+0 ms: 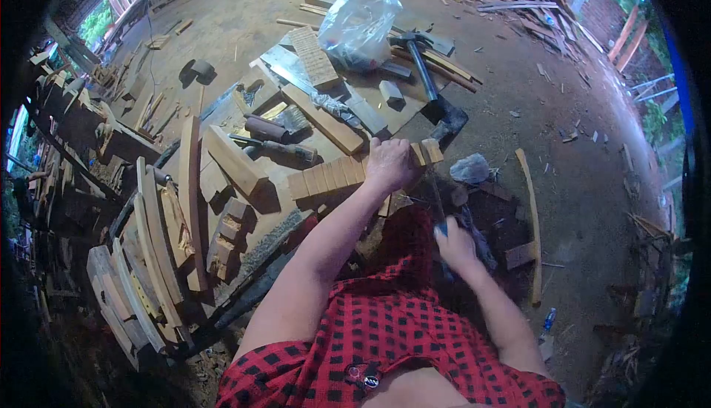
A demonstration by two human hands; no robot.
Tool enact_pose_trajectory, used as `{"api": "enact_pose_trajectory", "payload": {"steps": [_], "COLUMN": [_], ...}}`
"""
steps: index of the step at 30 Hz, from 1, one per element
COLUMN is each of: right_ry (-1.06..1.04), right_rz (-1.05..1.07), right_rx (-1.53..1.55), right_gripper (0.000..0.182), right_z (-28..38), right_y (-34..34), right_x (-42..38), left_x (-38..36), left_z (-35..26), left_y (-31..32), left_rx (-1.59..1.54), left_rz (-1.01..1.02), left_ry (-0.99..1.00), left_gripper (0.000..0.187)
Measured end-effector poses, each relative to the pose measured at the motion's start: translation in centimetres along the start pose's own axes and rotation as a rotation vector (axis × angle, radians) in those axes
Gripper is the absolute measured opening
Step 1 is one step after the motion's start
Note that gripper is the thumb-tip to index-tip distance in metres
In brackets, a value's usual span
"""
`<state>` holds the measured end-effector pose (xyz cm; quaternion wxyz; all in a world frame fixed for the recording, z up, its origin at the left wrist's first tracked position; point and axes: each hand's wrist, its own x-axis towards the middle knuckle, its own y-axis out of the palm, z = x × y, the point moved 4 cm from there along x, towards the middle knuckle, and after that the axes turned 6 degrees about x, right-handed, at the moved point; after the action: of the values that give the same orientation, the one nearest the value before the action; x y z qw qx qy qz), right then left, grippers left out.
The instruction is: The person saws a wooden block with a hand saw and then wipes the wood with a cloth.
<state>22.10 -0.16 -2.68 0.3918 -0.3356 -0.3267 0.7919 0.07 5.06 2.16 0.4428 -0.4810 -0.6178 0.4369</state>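
Note:
My left hand (389, 162) is closed over a wooden block (326, 178) scored with several crosswise cuts, pressing on it near its right end. A short end of the block (429, 152) sticks out beyond my fingers. My right hand (455, 246), lower and to the right, is wrapped round the blue handle of what looks like a handsaw (437, 199). Its thin dark blade runs up to the block's right end; blur hides how deep it sits. Beyond the block lies a claw hammer (422, 71) with a dark handle.
Several timber pieces (191, 201) lie at left. A clear plastic bag (359, 29), a brush (292, 119) and a chisel-like tool (285, 150) lie ahead. A crumpled plastic piece (469, 168) and a long stick (530, 223) are at right. Scrap wood (526, 15) is piled far right.

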Motion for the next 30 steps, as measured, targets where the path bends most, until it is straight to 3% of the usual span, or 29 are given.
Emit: {"api": "enact_pose_trajectory", "payload": {"steps": [4, 6, 8, 11, 14, 18, 22, 24, 25, 27, 30], "right_ry": [0.04, -0.002, -0.068, -0.049, -0.075, 0.085, 0.044, -0.08, -0.08, -0.098, -0.06], "right_rz": [0.039, 0.004, -0.056, -0.093, -0.098, 0.05, 0.069, 0.031, 0.031, -0.16, -0.202], "right_rx": [-0.036, -0.027, -0.037, -0.038, -0.004, -0.057, -0.021, 0.098, 0.095, 0.146, 0.169], "right_gripper": [0.032, 0.032, 0.032, 0.031, 0.03, 0.029, 0.029, 0.031, 0.031, 0.031, 0.031], "right_z": [-0.5, 1.2, 2.7, 3.4, 2.4, -0.2, -1.9, -1.3, -1.0, -0.2, 0.4], "right_y": [-0.5, -1.1, -1.2, -0.8, -0.6, -0.4, -1.8, -3.5, -4.3, -6.9, -7.5], "right_x": [-1.7, 1.5, 5.7, 8.9, 7.6, -0.4, -4.7, -5.7, -5.6, -4.1, -1.3], "left_x": [0.1, 0.3, 0.4, 0.3, 0.2, 0.3, 0.5, 0.5, 0.2, 0.1, 0.2], "left_z": [0.1, -0.1, 0.3, 0.4, 0.4, 0.6, 0.6, 0.6, 0.5, 0.3, 0.4], "left_y": [0.2, 0.3, 1.4, 1.4, 1.4, 1.7, 1.7, 1.7, 1.2, 1.1, 1.4], "left_rx": [-0.006, 0.006, 0.044, 0.054, 0.05, 0.021, 0.026, 0.007, 0.009, 0.006, 0.04], "left_rz": [-0.016, 0.002, 0.071, 0.012, 0.002, -0.021, 0.033, 0.041, 0.021, 0.004, 0.005], "left_ry": [-0.006, -0.016, -0.028, 0.001, -0.004, 0.004, -0.006, -0.008, -0.016, -0.018, -0.02], "left_gripper": [0.029, 0.029, 0.042, 0.042, 0.044, 0.048, 0.051, 0.051, 0.051, 0.051, 0.051]}}
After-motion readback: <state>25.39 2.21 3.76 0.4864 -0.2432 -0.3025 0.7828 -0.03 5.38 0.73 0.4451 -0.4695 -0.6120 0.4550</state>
